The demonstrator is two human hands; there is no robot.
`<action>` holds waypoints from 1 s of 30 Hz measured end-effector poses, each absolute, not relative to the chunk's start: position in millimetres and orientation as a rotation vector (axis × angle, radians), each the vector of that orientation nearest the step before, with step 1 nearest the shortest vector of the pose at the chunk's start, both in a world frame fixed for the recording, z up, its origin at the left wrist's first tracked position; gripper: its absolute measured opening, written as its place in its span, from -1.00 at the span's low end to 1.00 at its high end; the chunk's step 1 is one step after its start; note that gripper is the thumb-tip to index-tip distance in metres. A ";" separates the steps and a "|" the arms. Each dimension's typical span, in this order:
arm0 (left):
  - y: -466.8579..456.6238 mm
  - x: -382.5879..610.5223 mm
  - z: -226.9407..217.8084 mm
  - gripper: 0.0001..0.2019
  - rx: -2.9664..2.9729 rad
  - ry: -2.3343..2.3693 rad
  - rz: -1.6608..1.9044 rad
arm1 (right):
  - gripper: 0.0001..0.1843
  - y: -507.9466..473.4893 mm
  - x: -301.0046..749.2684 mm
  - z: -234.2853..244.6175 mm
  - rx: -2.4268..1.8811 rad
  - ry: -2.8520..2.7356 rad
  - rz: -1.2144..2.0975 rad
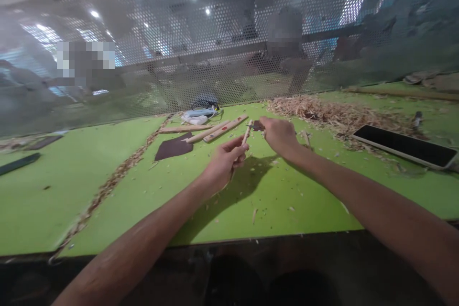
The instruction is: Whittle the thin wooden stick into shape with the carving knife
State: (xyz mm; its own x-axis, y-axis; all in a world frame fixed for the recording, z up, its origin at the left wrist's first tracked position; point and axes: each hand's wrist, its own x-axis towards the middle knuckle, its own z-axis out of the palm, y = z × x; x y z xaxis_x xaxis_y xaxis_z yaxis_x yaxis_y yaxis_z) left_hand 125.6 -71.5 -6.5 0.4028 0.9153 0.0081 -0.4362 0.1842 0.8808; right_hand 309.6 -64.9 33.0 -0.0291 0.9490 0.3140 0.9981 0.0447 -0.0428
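Note:
My left hand [229,157] is closed around a thin pale wooden stick [246,135], which points up and away from me. My right hand [281,135] is closed on a small carving knife [250,125]; its narrow tip meets the upper end of the stick, and the handle is mostly hidden by the fingers. A small dark brown patch [257,125] shows beside the right fingers. Beyond my left hand lie a flat wooden strip with red marks [225,128], a round wooden stick [207,132] and a brown sheet like sandpaper [174,147].
Wood shavings [315,109] are heaped at the back right of the green table [287,205]. A phone [405,146] lies on the right. Shavings fill the table seam [114,179]. A face mask [199,114] lies near the perforated metal screen [215,64], with people behind it.

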 end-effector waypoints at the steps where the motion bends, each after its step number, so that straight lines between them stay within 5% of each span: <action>1: -70.7 125.7 -7.5 -0.61 0.964 0.629 1.051 | -0.48 -66.0 309.1 33.6 -1.990 -2.065 -0.275; 14: -71.2 130.5 -10.7 -0.84 0.950 0.641 1.072 | -0.45 -75.3 283.1 29.5 -1.997 -2.238 -0.474; 30: -67.5 127.6 -13.5 -0.88 0.808 0.620 1.032 | -0.45 -66.6 287.4 23.7 -1.961 -2.186 -0.552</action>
State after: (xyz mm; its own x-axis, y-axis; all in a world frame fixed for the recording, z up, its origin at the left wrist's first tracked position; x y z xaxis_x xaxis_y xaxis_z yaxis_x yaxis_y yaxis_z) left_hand 127.6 -67.5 -13.5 0.3935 0.9162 -0.0759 -0.4970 0.2815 0.8208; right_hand 287.4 -66.6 23.7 -0.1317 0.9264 0.3528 0.9828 0.0755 0.1686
